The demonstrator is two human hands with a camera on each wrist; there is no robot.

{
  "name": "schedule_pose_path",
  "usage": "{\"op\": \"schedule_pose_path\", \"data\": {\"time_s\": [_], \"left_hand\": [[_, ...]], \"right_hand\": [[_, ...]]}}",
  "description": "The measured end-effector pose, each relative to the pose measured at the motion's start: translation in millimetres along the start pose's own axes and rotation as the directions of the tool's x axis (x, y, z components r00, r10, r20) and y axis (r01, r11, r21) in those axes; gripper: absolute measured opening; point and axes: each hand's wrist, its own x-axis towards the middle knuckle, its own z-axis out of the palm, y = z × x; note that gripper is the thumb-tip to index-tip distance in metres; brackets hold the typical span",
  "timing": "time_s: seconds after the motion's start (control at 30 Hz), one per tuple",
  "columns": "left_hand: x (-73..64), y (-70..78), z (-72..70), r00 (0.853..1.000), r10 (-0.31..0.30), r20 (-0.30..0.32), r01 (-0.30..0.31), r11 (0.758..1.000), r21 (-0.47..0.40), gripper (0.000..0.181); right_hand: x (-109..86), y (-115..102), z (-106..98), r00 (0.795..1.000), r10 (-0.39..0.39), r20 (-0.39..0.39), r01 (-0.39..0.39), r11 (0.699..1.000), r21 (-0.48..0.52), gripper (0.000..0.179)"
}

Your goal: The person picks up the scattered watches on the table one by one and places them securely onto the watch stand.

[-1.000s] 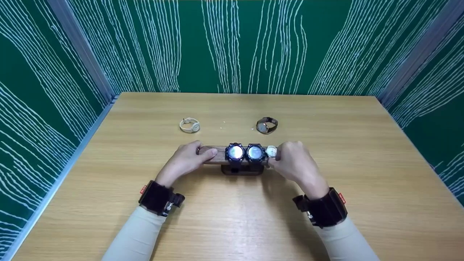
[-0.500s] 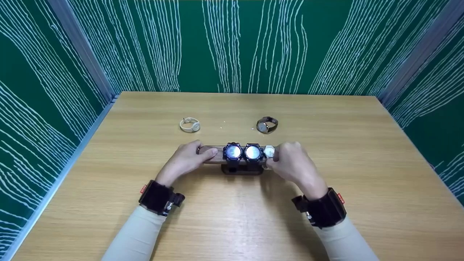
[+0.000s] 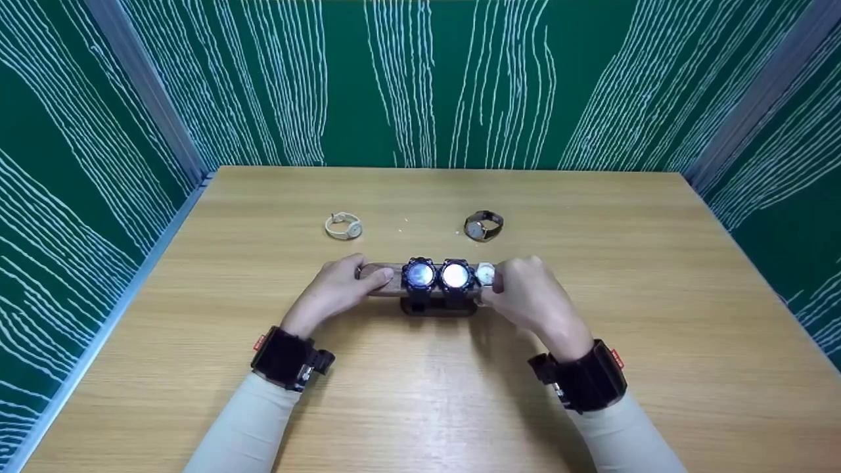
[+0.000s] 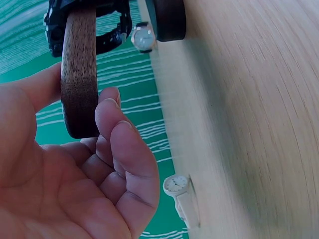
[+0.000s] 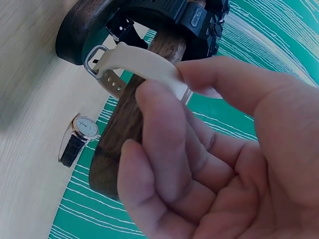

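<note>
A dark wooden watch stand [image 3: 395, 286] stands mid-table, its bar raised above a base [image 3: 420, 311]. My left hand [image 3: 335, 286] pinches the bar's left end between thumb and fingers. Two chunky black watches, one [image 3: 419, 276] beside the other [image 3: 455, 276], are looped around the bar. To their right is a white watch [image 3: 485, 274], also around the bar, which my right hand [image 3: 535, 295] grips. In the right wrist view, my thumb and fingers press its buckled cream strap [image 5: 144, 62]; part of the watch is hidden behind them.
Behind the stand on the wooden table [image 3: 420, 394] lie a white watch [image 3: 343, 226] at left and a dark-strapped watch [image 3: 483, 226] at right. A green wall with white wavy lines [image 3: 447, 85] rises beyond the table's far edge.
Along the bar, the two black watches and the held white watch have slid slightly left, the right hand moving with them. The left hand and the stand have stayed in place.
</note>
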Motion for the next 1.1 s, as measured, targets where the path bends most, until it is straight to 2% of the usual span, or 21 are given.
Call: {"op": "schedule_pose_path", "data": {"time_s": [0.67, 0.87, 1.1], "left_hand": [[-0.8, 2.4, -0.3, 1.0, -0.008, 0.0, 0.008, 1.0, -0.014, 0.043], [-1.1, 2.3, -0.8, 1.0, -0.007, -0.007, 0.007, 1.0, -0.008, 0.043], [-1.4, 1.9, -0.1, 1.0, -0.017, 0.005, 0.017, 1.0, -0.019, 0.045]], "right_hand": [[0.7, 3.5, -2.1, 0.999, -0.039, 0.021, 0.039, 0.999, -0.021, 0.044], [1.9, 4.5, -3.4, 0.998, -0.044, 0.04, 0.045, 0.999, -0.002, 0.029], [0.9, 4.9, -3.5, 0.998, -0.063, 0.031, 0.062, 0.998, 0.008, 0.025]]}}
